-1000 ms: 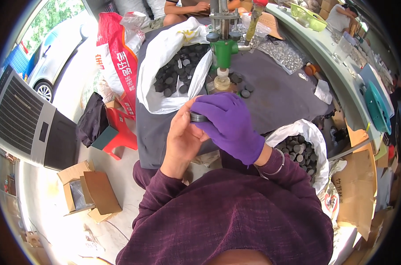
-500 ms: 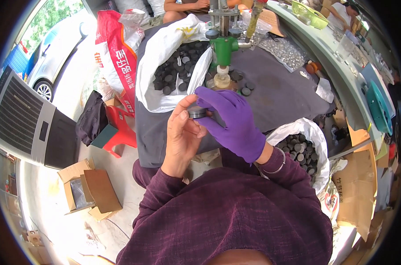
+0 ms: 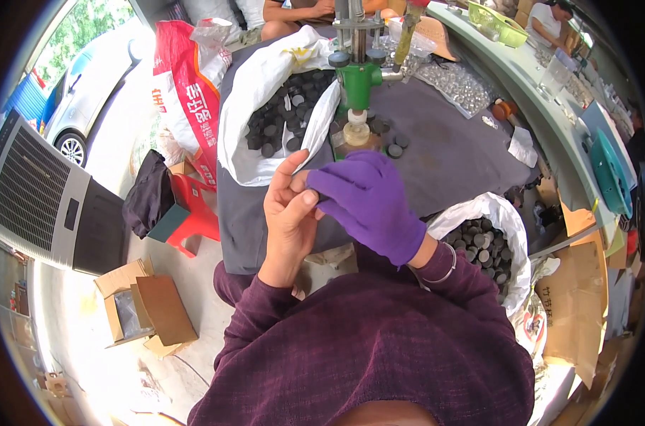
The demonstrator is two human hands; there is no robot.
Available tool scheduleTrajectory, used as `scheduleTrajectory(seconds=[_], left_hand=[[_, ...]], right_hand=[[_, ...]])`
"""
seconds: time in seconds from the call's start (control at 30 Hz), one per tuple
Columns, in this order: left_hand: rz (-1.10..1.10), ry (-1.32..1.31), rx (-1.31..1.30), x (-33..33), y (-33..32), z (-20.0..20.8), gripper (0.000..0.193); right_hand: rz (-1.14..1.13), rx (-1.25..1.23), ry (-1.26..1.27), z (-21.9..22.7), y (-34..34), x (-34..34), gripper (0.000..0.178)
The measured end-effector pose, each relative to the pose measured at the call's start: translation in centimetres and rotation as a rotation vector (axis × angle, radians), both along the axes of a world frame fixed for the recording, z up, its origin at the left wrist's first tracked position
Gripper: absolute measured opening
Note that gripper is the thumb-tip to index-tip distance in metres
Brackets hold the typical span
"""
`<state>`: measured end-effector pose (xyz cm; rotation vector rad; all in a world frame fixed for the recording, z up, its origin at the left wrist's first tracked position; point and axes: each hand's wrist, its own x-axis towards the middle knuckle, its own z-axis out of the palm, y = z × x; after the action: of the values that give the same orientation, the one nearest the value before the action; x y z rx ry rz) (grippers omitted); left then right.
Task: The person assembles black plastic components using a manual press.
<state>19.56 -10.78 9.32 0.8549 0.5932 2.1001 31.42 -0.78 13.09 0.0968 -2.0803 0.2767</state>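
Left hand: the bare left hand [image 3: 288, 213] is half curled, with the forefinger raised and the thumb pointing to the glove.
Right hand: the right hand [image 3: 369, 202], in a purple glove, has its fingers narrow, close against the left fingertips. The glove covers the place between them, so I cannot tell what is gripped there.
Dark discs: the loose dark discs [image 3: 395, 150] lie on the table just beside the press; many more fill two sacks.
Press: a green press [image 3: 358, 86] stands upright just beyond the hands.
Table: the table [image 3: 454, 153] wears a dark grey cloth. On it I see a white sack [image 3: 239, 124] at the left, and a clear bag of small shiny parts [image 3: 454, 89] farther to the right.
Right side: another white sack [image 3: 519, 270] stands open near the right elbow.
Left floor: a red stool [image 3: 196, 211], an opened carton [image 3: 165, 309] and a grey air cooler [image 3: 35, 192].
Far side: one person [image 3: 305, 13] sits across the table.
Outside: a silver car [image 3: 99, 82] in bright light.
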Motion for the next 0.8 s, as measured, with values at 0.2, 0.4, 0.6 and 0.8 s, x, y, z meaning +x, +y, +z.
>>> scheduleTrajectory(seconds=[0.2,0.4,0.6,0.8], left_hand=[[0.176,0.089,-0.121,0.8,-0.2,-0.4,0.050],[0.236,0.223,-0.207,1.4,0.2,-0.5,0.040],[0.258,0.268,-0.257,1.2,1.2,-1.5,0.036],[0.269,0.280,-0.294,1.1,1.7,-2.2,0.034]], right_hand=[[-0.029,0.027,-0.083,-1.2,0.2,0.2,0.037],[-0.018,-0.070,-0.176,-2.9,0.9,0.7,0.037],[-0.009,-0.162,-0.275,-3.7,1.5,1.0,0.035],[0.025,-0.264,-0.271,-4.2,1.4,0.3,0.031]])
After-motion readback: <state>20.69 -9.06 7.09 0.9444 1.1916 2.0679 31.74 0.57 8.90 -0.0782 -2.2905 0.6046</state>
